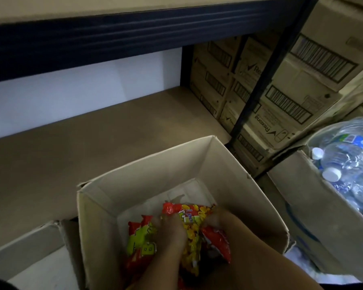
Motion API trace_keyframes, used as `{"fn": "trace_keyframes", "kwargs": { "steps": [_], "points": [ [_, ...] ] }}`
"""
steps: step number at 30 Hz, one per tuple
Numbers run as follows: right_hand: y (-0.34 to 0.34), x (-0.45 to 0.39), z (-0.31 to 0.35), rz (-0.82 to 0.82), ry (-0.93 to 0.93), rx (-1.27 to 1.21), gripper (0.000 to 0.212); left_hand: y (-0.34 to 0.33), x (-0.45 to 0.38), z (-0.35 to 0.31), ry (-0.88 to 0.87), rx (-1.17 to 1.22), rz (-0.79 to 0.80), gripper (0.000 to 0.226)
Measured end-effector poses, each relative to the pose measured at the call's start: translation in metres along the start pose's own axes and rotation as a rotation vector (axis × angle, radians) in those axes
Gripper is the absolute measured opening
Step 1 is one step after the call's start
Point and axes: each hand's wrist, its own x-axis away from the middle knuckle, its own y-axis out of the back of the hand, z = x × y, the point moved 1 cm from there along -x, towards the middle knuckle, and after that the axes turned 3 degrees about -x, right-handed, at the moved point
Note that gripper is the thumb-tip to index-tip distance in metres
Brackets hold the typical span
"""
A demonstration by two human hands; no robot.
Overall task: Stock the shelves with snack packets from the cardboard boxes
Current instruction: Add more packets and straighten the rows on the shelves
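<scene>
Open box (155, 174): plain brown cardboard, matt, inner walls smooth, top edges a bit frayed.
Snack packets (189, 218): thin plastic film, glossy, crinkled, catching light in red, yellow and green print.
Shelf board (71, 139): dull beige sheet, matt and smooth; wood or fibreboard, cannot tell which.
Shelf beam (113, 40): dark blue painted metal, ribbed, soft sheen.
Upright post (258, 88): dark metal, matt.
Stacked cartons (281, 97): brown cardboard, matt, black printed barcodes.
Water bottles (348, 155): clear plastic, shiny and ridged, with white matt plastic caps.
Right-hand carton (306, 201): cardboard, matt, scuffed.
</scene>
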Motion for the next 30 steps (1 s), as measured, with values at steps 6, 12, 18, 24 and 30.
{"fn": "trace_keyframes", "kwargs": {
  "steps": [6,12,18,24,30],
  "points": [
    [-0.003,-0.001,0.018,-0.163,0.279,0.196,0.058,0.013,-0.013,0.014,-0.076,-0.151,-0.174,0.03],
    [-0.03,-0.012,0.039,-0.089,0.461,0.621,0.105,0.0,-0.018,0.043,-0.065,0.067,-0.433,0.024],
    [-0.058,-0.036,0.042,-0.11,0.367,0.717,0.091,-0.002,-0.013,0.052,0.27,-0.016,-0.36,0.079],
    [-0.057,-0.037,0.043,-0.137,0.371,0.8,0.067,-0.002,-0.02,0.057,0.243,0.257,-0.372,0.073],
    [-0.043,-0.021,0.044,-0.229,0.372,0.747,0.066,0.004,-0.007,0.064,0.099,0.402,-0.473,0.071]
  ]
}}
